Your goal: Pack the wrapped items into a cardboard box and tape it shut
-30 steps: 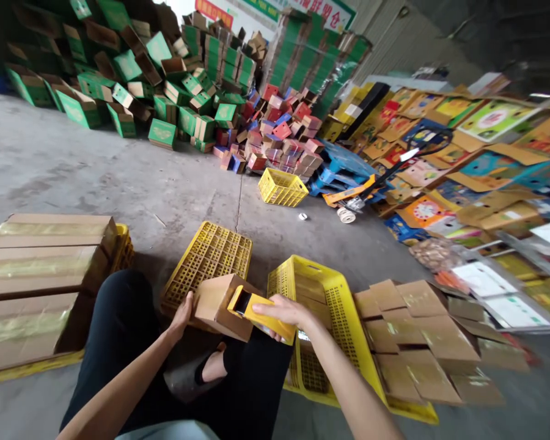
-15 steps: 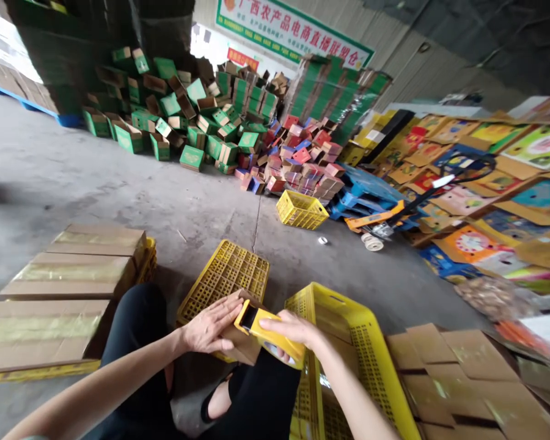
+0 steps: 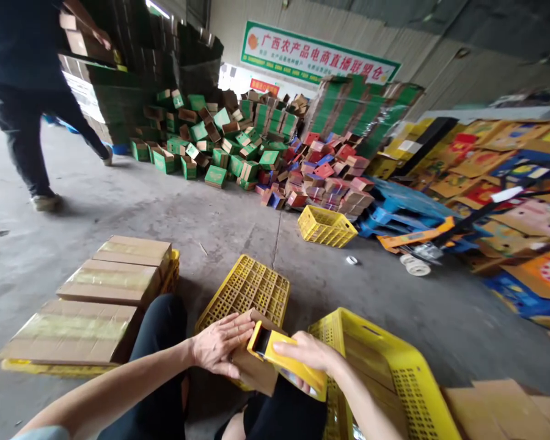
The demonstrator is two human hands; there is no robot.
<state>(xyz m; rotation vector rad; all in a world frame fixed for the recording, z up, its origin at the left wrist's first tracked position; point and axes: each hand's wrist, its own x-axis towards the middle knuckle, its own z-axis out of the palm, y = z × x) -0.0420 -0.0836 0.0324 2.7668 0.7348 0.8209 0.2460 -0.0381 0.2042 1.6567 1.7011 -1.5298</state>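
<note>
A small cardboard box (image 3: 256,373) sits between my knees, in front of an upturned yellow crate (image 3: 256,281). My left hand (image 3: 220,345) lies on the box, fingers stretched flat across its top and thumb apart on the near side. Wrapped in my right hand (image 3: 309,354) is a yellow tape dispenser (image 3: 275,349), its front end at the box's top edge beside my left fingertips. The dispenser hides part of the box. On my right stands a yellow crate (image 3: 417,391) with flat cardboard inside.
Taped cardboard boxes (image 3: 105,278) rest on a yellow crate at my left. Folded cardboard (image 3: 508,406) lies at the lower right. Farther off are a yellow crate (image 3: 325,227), a pallet jack (image 3: 421,238), piled green boxes (image 3: 215,176) and a walking person (image 3: 21,110).
The view has swung left, shifting the scene rightward and bringing a walking person into sight at the left. Both hands keep about the same place on the box and dispenser.
</note>
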